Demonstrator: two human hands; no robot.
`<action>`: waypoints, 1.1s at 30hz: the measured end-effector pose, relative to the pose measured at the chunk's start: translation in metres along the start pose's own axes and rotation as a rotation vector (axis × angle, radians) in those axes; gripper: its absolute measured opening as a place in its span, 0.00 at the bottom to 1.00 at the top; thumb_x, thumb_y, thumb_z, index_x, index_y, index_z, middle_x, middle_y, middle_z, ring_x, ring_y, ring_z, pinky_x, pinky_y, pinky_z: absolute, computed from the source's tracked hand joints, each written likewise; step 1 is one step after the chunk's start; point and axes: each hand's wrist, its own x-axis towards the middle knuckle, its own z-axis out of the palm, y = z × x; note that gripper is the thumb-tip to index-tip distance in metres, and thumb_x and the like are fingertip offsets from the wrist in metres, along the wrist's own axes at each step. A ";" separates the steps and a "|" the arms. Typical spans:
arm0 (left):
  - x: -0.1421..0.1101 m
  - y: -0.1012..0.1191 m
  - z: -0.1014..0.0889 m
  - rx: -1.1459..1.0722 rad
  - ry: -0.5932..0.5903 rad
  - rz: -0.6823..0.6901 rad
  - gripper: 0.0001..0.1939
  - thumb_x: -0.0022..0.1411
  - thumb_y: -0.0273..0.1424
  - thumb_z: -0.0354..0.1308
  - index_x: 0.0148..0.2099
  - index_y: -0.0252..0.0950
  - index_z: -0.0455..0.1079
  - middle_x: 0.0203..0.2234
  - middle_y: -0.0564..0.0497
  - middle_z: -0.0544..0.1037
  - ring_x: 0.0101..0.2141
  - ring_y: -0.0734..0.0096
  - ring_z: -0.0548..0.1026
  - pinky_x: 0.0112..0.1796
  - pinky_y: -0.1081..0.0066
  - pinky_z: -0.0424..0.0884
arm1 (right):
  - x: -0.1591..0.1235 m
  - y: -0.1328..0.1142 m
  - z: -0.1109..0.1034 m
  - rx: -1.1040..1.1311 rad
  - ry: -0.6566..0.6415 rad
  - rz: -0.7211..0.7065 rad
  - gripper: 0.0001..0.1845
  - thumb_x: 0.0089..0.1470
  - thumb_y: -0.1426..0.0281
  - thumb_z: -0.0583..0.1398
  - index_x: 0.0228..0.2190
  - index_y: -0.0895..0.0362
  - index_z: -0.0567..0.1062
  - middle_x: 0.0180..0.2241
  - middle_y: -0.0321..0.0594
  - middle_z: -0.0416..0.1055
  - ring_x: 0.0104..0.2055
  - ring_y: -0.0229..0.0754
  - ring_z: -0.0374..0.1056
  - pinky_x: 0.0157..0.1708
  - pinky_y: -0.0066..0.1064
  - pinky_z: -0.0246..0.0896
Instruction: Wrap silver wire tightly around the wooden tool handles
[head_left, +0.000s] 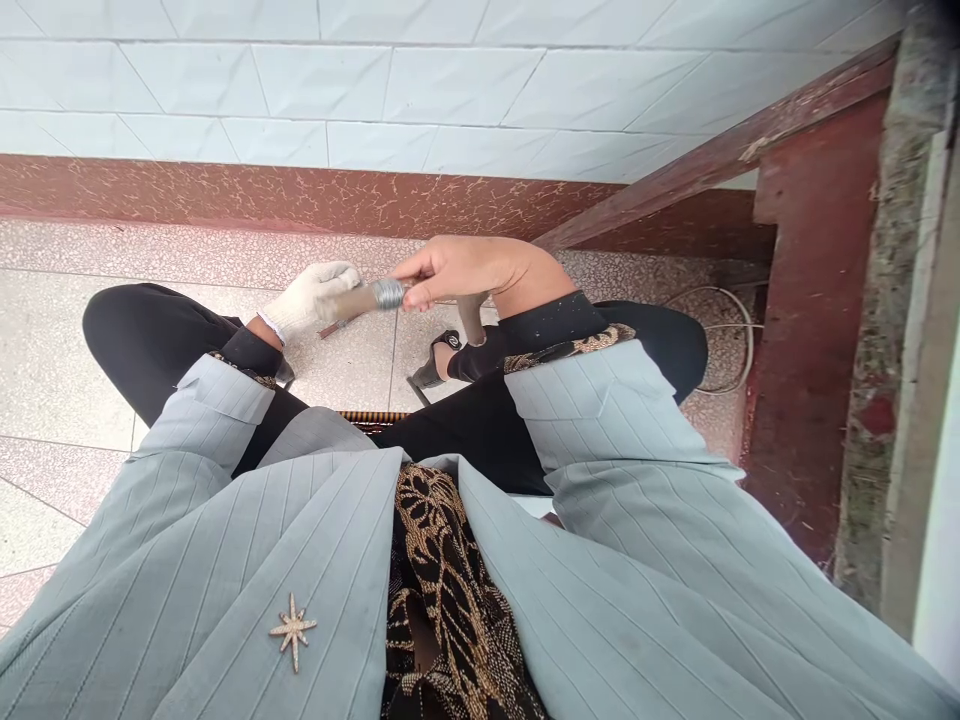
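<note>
My left hand [304, 295], in a white knitted glove, is closed, its fingers curled. What it holds, if anything, is hidden. A thin reddish-brown strip [334, 328] shows just below the glove; I cannot tell whether the hand touches it. My bare right hand [469, 272] is closed on a pale wooden-looking tool [351, 301] with grey wire [388, 293] wound round it by my thumb. The tool's blurred far end overlaps the gloved fingers in view. A greyish curved piece [472, 320] hangs below my right palm; whether it belongs to the tool is unclear.
My knees in black trousers spread either side, with a dark shoe [431, 368] between them on the speckled tile floor [352, 370]. A tiled wall [450, 90] stands ahead. On the right are a red wooden frame [817, 300] and a coiled pale cable [748, 345].
</note>
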 end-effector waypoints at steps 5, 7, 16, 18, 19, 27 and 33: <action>-0.001 0.004 0.011 0.098 -0.045 0.033 0.16 0.74 0.38 0.51 0.35 0.36 0.68 0.21 0.56 0.66 0.21 0.77 0.62 0.25 0.74 0.59 | 0.003 -0.004 0.006 0.348 0.617 -0.212 0.22 0.53 0.47 0.68 0.33 0.52 0.73 0.31 0.37 0.72 0.29 0.38 0.61 0.31 0.33 0.64; -0.004 0.009 0.016 0.190 -0.124 0.025 0.15 0.73 0.37 0.51 0.35 0.36 0.69 0.21 0.56 0.67 0.22 0.77 0.63 0.26 0.74 0.59 | 0.009 -0.001 0.006 0.307 0.703 -0.085 0.22 0.54 0.46 0.67 0.32 0.49 0.70 0.35 0.40 0.74 0.31 0.42 0.63 0.34 0.37 0.67; -0.010 0.018 0.006 0.361 -0.116 0.006 0.15 0.70 0.34 0.52 0.28 0.38 0.63 0.18 0.56 0.65 0.21 0.76 0.62 0.24 0.73 0.57 | 0.018 0.012 0.005 -0.528 0.059 0.395 0.06 0.58 0.68 0.66 0.37 0.56 0.83 0.26 0.38 0.71 0.34 0.44 0.67 0.39 0.38 0.57; -0.009 0.017 0.002 0.347 -0.087 -0.027 0.15 0.69 0.33 0.53 0.28 0.38 0.62 0.17 0.56 0.64 0.19 0.76 0.61 0.23 0.73 0.55 | 0.015 0.010 0.004 -0.463 -0.121 0.364 0.10 0.60 0.68 0.65 0.42 0.56 0.84 0.26 0.35 0.72 0.31 0.40 0.65 0.37 0.36 0.56; -0.008 0.016 0.001 0.328 -0.077 -0.040 0.14 0.69 0.32 0.53 0.28 0.38 0.63 0.18 0.56 0.64 0.19 0.77 0.61 0.23 0.73 0.55 | 0.013 0.008 0.003 -0.424 -0.153 0.344 0.11 0.61 0.67 0.65 0.44 0.56 0.84 0.26 0.35 0.72 0.31 0.40 0.66 0.37 0.35 0.55; -0.003 0.006 0.003 0.086 -0.118 -0.089 0.14 0.72 0.36 0.55 0.32 0.37 0.66 0.19 0.56 0.66 0.18 0.78 0.63 0.21 0.75 0.57 | 0.004 -0.002 -0.001 -0.221 -0.125 0.252 0.12 0.58 0.67 0.66 0.44 0.56 0.84 0.26 0.32 0.72 0.30 0.38 0.65 0.37 0.33 0.58; 0.001 0.004 0.008 -0.027 0.026 -0.003 0.19 0.77 0.42 0.49 0.33 0.38 0.66 0.17 0.57 0.61 0.18 0.78 0.59 0.21 0.75 0.58 | -0.007 -0.013 0.007 0.191 0.466 -0.085 0.16 0.52 0.54 0.67 0.33 0.53 0.76 0.30 0.36 0.71 0.30 0.39 0.61 0.35 0.35 0.62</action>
